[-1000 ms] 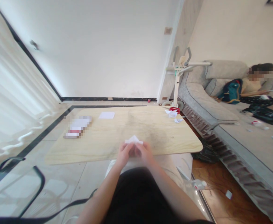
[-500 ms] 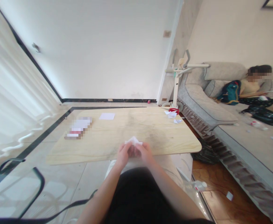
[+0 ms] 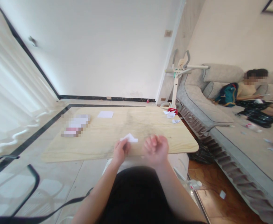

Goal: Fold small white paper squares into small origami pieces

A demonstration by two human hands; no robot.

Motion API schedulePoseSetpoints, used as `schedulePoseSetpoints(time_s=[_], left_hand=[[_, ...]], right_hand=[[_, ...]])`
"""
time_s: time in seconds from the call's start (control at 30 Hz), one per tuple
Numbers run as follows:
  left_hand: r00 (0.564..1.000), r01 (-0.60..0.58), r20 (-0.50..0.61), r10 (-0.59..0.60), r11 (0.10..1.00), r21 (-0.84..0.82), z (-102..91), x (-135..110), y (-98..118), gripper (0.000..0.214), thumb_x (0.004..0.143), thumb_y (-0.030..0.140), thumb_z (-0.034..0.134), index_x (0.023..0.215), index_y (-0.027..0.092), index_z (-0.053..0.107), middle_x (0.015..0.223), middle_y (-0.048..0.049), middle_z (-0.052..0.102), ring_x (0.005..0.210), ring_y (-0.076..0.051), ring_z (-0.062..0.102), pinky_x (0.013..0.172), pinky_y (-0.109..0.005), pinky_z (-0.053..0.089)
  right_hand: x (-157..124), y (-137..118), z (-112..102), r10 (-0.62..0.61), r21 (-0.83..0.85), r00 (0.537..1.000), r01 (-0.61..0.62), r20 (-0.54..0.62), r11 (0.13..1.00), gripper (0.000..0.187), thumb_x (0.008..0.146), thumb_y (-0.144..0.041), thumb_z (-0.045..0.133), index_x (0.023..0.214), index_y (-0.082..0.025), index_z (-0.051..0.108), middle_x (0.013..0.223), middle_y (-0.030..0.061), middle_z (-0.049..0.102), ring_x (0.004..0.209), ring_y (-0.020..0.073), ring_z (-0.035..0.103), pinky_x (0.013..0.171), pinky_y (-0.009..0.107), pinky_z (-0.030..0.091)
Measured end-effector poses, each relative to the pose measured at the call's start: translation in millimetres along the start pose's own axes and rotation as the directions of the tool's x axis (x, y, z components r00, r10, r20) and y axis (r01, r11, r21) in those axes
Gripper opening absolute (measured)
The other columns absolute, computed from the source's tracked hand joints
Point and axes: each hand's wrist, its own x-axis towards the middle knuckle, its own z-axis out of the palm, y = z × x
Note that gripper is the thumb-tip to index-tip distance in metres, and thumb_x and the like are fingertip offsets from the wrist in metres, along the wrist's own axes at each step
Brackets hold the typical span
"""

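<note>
My left hand [image 3: 120, 151] pinches a small piece of folded white paper [image 3: 131, 138] by its left part, near the front edge of the table. The paper has a raised point in the middle and a flat wing to the right. My right hand [image 3: 157, 149] is apart from the paper, to its right, over the front of the table. Its fingers are curled in towards the palm and a little smeared by motion, with nothing visible in them.
On the wooden table [image 3: 89, 149] lie a flat white sheet [image 3: 105, 114], a blurred-out flat item [image 3: 76, 126] and several folded white papers [image 3: 171, 114] by a red object [image 3: 173, 110]. A person [image 3: 249, 90] sits on the grey sofa [image 3: 214, 109] at right.
My right hand has let go of the folded paper and moved right, turning with its fingers curled. The left hand keeps the paper, slightly further left in view.
</note>
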Motion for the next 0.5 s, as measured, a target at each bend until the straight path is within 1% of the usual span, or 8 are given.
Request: schedulePoseSetpoints(time_s=[0.03, 0.1, 0.2, 0.27, 0.33, 0.4, 0.43, 0.5], left_hand=[[1.000, -0.004, 0.001, 0.004, 1.000, -0.005, 0.4, 1, 0, 0.043, 0.068, 0.045, 0.064, 0.042, 0.020, 0.040, 0.037, 0.0048, 0.034, 0.034, -0.007, 0.034, 0.034, -0.021, 0.025], [1.000, -0.012, 0.025, 0.012, 1.000, -0.013, 0.8, 1, 0, 0.044, 0.068, 0.044, 0.064, 0.040, 0.021, 0.040, 0.036, 0.0041, 0.034, 0.034, -0.007, 0.034, 0.034, -0.021, 0.026], [0.998, -0.027, 0.049, 0.028, 1.000, -0.009, 1.0, -2, 2, 0.043, 0.070, 0.040, 0.064, 0.040, 0.021, 0.041, 0.034, 0.0036, 0.034, 0.033, -0.008, 0.033, 0.034, -0.021, 0.026], [0.997, -0.051, 0.064, 0.049, 0.998, 0.037, 1.1, -3, 4, 0.042, 0.070, 0.039, 0.064, 0.040, 0.021, 0.042, 0.034, 0.0031, 0.035, 0.033, -0.009, 0.035, 0.035, -0.021, 0.027], [0.993, -0.075, 0.091, 0.071, 0.996, 0.043, 1.3, -3, 5, 0.041, 0.070, 0.039, 0.063, 0.040, 0.022, 0.043, 0.034, 0.0027, 0.035, 0.033, -0.009, 0.035, 0.035, -0.022, 0.028], [0.991, -0.085, 0.109, 0.082, 0.996, 0.019, 1.5, -3, 5, 0.040, 0.070, 0.039, 0.062, 0.039, 0.021, 0.043, 0.035, 0.0027, 0.034, 0.033, -0.009, 0.035, 0.035, -0.022, 0.027], [0.990, -0.087, 0.115, 0.085, 0.996, 0.012, 1.4, -3, 4, 0.040, 0.070, 0.039, 0.062, 0.039, 0.021, 0.043, 0.035, 0.0026, 0.034, 0.033, -0.009, 0.035, 0.035, -0.023, 0.027], [0.989, -0.088, 0.123, 0.085, 0.996, 0.013, 0.8, -2, 4, 0.040, 0.070, 0.039, 0.061, 0.038, 0.021, 0.044, 0.035, 0.0021, 0.034, 0.034, -0.009, 0.035, 0.034, -0.023, 0.027]], right_hand=[[-4, -18, 8, -0.063, 0.190, 0.995, 0.047, 0.076, 0.981, 0.041, 0.087, -0.042, 0.047, 0.053, -0.020, 0.043, 0.041, -0.0080, 0.034, 0.033, 0.0047, 0.023, 0.034, 0.018, 0.024], [-12, -51, 23, -0.239, 0.574, 0.944, 0.069, 0.226, 0.816, 0.040, 0.093, -0.038, 0.043, 0.057, -0.020, 0.045, 0.043, -0.0081, 0.037, 0.032, 0.0031, 0.025, 0.033, 0.016, 0.022], [-27, -85, 37, -0.335, 0.858, 0.864, -0.187, 0.375, 0.478, 0.041, 0.093, -0.031, 0.047, 0.053, -0.019, 0.046, 0.040, -0.0066, 0.035, 0.030, 0.0035, 0.024, 0.030, 0.018, 0.012], [-37, -93, 41, -0.437, 0.929, 0.820, -0.328, 0.369, 0.171, 0.039, 0.091, -0.022, 0.050, 0.053, -0.018, 0.051, 0.040, -0.0055, 0.037, 0.030, 0.0030, 0.022, 0.029, 0.019, 0.005], [-44, -92, 42, -0.532, 0.866, 0.781, -0.474, 0.329, -0.160, 0.034, 0.091, -0.013, 0.049, 0.057, -0.017, 0.055, 0.042, -0.0043, 0.041, 0.030, 0.0023, 0.024, 0.028, 0.018, 0.002], [-47, -89, 41, -0.617, 0.632, 0.725, -0.640, 0.306, -0.437, 0.032, 0.092, -0.008, 0.045, 0.063, -0.016, 0.058, 0.045, -0.0031, 0.046, 0.031, 0.0023, 0.028, 0.026, 0.015, 0.006], [-47, -87, 41, -0.671, 0.458, 0.677, -0.721, 0.304, -0.520, 0.033, 0.092, -0.007, 0.042, 0.064, -0.017, 0.058, 0.046, -0.0028, 0.047, 0.031, 0.0025, 0.029, 0.025, 0.014, 0.010], [-47, -86, 43, -0.788, 0.060, 0.548, -0.830, 0.281, -0.555, 0.038, 0.096, -0.009, 0.034, 0.067, -0.018, 0.057, 0.047, -0.0024, 0.048, 0.031, 0.0033, 0.030, 0.025, 0.014, 0.019]])
